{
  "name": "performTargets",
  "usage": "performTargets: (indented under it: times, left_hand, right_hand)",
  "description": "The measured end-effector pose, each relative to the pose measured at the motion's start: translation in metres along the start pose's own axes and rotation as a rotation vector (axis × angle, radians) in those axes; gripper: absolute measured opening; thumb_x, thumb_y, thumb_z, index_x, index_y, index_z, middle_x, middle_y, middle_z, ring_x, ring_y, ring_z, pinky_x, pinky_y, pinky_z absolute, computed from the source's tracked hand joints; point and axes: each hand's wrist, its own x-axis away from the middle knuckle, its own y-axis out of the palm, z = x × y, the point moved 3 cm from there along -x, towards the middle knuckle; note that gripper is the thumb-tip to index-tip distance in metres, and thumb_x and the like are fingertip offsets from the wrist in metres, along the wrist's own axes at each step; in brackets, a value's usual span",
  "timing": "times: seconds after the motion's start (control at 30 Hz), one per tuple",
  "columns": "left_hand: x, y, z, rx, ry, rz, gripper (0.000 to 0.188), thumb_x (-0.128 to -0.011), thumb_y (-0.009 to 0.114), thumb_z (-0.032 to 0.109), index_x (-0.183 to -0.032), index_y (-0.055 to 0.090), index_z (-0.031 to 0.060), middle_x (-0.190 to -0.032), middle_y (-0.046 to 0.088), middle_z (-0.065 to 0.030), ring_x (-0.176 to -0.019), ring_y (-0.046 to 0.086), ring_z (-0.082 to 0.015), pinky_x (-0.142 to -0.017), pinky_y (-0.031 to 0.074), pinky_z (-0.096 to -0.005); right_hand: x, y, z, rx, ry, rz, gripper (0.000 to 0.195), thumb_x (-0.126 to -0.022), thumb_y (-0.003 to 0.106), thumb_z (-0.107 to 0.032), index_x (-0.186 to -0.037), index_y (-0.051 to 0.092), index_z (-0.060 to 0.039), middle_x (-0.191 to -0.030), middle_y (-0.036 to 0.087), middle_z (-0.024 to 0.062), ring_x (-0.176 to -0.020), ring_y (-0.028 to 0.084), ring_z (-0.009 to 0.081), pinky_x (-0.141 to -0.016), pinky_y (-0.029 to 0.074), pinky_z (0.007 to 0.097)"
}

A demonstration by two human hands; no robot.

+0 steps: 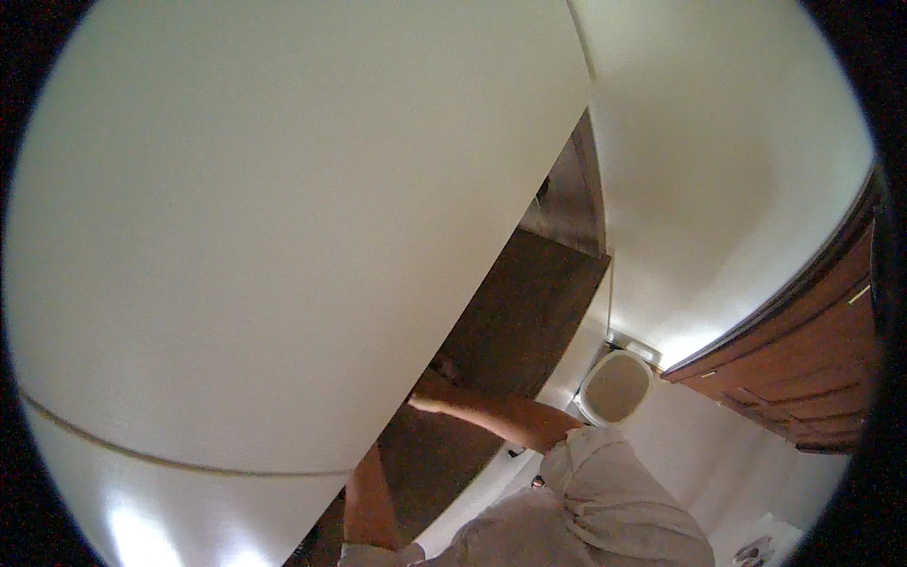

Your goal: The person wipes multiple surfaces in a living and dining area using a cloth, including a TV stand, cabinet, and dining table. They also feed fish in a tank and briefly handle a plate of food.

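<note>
A large pale panel (283, 248) with a straight lower edge fills the left and upper part of the view. Both forearms reach in under that edge, over a dark brown flat surface (538, 305) with a white front side. My right hand (429, 398) shows only in part at the panel's edge; its fingers are hidden or too dark to make out. My left hand is out of view behind the panel, and only the left forearm (368, 500) is visible. What either hand touches cannot be seen.
Right of the brown surface, an oval-topped pale container (616, 388) stands near the wall (680, 177). Reddish-brown wooden cabinets (793, 361) run along the right side. Pale floor (708, 439) lies between them and my body. A small object on the floor at the lower right is unclear.
</note>
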Motion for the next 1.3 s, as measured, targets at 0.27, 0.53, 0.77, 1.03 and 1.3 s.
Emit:
performTargets:
  times: [0.27, 0.53, 0.77, 1.03, 1.3]
  left_hand:
    - [0.056, 0.002, 0.002, -0.082, -0.076, 0.003, 0.048, -0.099, 0.053, 0.031, -0.140, 0.048, 0.0058, -0.142, 0.049, -0.0137, -0.127, 0.048, -0.0290, -0.106, 0.042, -0.0446]
    - [0.087, 0.086, 0.030, -0.525, 0.020, 0.015, 0.056, -0.094, 0.064, 0.029, -0.142, 0.044, 0.0073, -0.148, 0.041, -0.0128, -0.133, 0.042, -0.0310, -0.108, 0.040, -0.0467]
    - [0.052, 0.066, -0.034, 0.242, -0.298, 0.018, 0.061, -0.095, 0.062, 0.035, -0.144, 0.041, 0.0059, -0.148, 0.041, -0.0136, -0.138, 0.036, -0.0292, -0.113, 0.033, -0.0469]
    - [-0.035, 0.175, -0.061, -0.291, 0.046, -0.145, 0.065, -0.100, 0.055, 0.037, -0.149, 0.027, 0.0051, -0.150, 0.039, -0.0154, -0.140, 0.034, -0.0280, -0.116, 0.028, -0.0464]
    - [-0.091, 0.183, -0.106, -0.270, 0.249, -0.377, 0.057, -0.097, 0.059, 0.037, -0.142, 0.040, 0.0077, -0.142, 0.049, -0.0150, -0.131, 0.047, -0.0280, -0.111, 0.038, -0.0452]
  right_hand:
    - [0.007, -0.263, 0.027, 0.829, 0.171, 0.283, 0.040, -0.089, 0.057, -0.019, -0.125, 0.059, -0.0013, -0.128, 0.054, 0.0120, -0.119, 0.048, 0.0270, -0.102, 0.037, 0.0454]
    - [0.026, -0.305, 0.064, 0.976, 0.167, 0.405, 0.041, -0.092, 0.055, -0.013, -0.133, 0.056, -0.0120, -0.138, 0.052, 0.0053, -0.124, 0.050, 0.0231, -0.103, 0.041, 0.0441]
    - [0.168, -0.330, 0.027, 0.983, 0.121, 0.607, 0.033, -0.080, 0.066, -0.008, -0.113, 0.067, -0.0115, -0.134, 0.053, 0.0097, -0.128, 0.045, 0.0301, -0.104, 0.036, 0.0508]
    - [0.220, -0.095, -0.104, 0.749, -0.070, 0.238, 0.047, -0.075, 0.072, -0.024, -0.120, 0.065, -0.0160, -0.132, 0.055, 0.0061, -0.128, 0.045, 0.0277, -0.094, 0.036, 0.0590]
    - [0.193, -0.197, -0.022, 0.796, 0.029, 0.335, 0.051, -0.080, 0.068, -0.020, -0.130, 0.060, -0.0263, -0.151, 0.043, 0.0086, -0.128, 0.048, 0.0354, -0.110, 0.022, 0.0685]
